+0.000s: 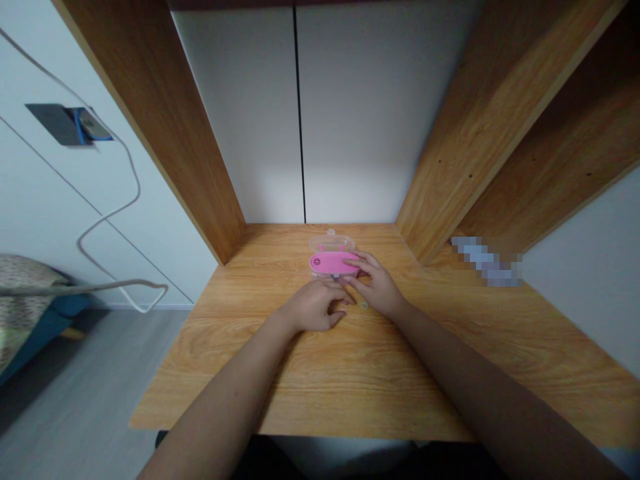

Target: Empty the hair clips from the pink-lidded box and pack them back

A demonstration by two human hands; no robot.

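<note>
A small oval container with a pink top [327, 262] sits on the wooden desk, a dark round mark near its left end. Behind it a clear lid [331, 242] stands raised. My right hand [377, 287] grips the container's right end, fingers over the pink top and thumb at the front side. Just in front of the container, my left hand [317, 305] is held low over the desk, thumb apart from the loosely bent fingers, with nothing visible in it. A small pale, roundish piece [364, 305] lies on the desk beside my right hand; its kind is unclear.
The wooden desktop [225, 373] runs between upright wooden panels [165, 133], with a white back wall [350, 120]. A blurred-out item [487, 262] lies at the right. On the left hangs a white cable [137, 180] near a wall socket [70, 125].
</note>
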